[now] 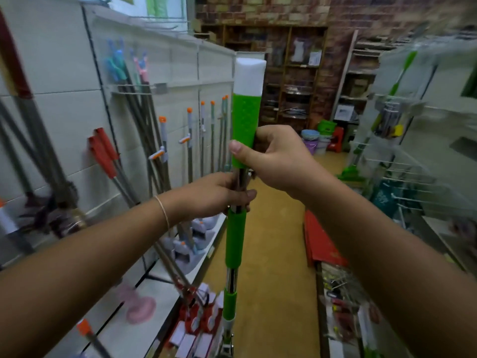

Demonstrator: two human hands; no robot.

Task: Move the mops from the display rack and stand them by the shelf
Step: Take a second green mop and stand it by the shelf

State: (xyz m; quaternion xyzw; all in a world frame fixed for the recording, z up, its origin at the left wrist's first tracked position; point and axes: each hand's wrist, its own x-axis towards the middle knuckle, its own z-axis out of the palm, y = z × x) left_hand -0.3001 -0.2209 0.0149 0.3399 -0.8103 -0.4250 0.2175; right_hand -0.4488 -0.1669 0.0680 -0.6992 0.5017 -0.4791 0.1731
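Mop (235, 236) held upright, just right of shelf (165, 288); pole gripped by left hand (219, 193), green grip by right hand (278, 161).

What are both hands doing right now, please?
Left hand: closed round the mop on its metal shaft.
Right hand: closed round the same mop, on the green grip higher up.

Green-and-white mop with a shiny metal pole (235, 239) is upright mid-aisle; more metal-handled mops (165, 151) lean along the white shelf (64, 81) on the left.
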